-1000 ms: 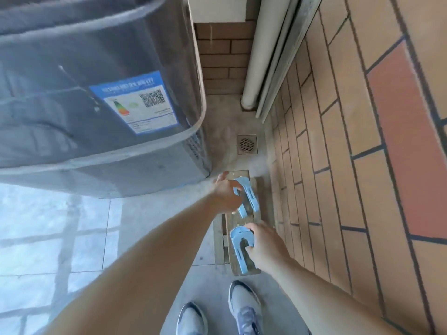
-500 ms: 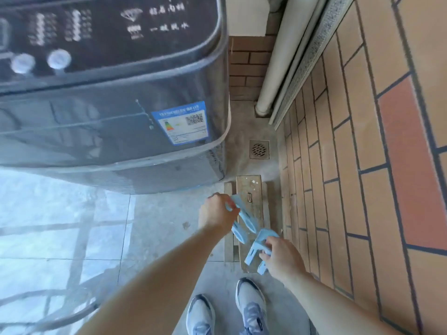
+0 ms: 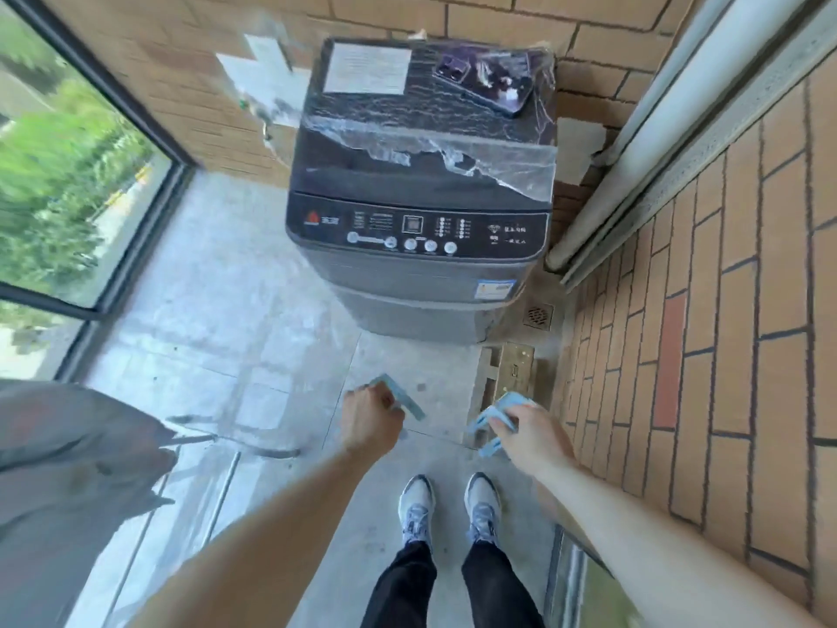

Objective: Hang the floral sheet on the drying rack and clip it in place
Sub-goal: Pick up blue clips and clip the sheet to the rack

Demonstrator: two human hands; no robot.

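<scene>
A blue clip in each hand, held over the balcony floor.

The left hand curls round one blue clip; the right hand pinches another blue clip. Beyond them stands a grey washing machine with a phone on its lid. Grey fabric hangs at the left edge; whether it is the floral sheet is unclear.

Concrete floor, washing machine, plank
</scene>
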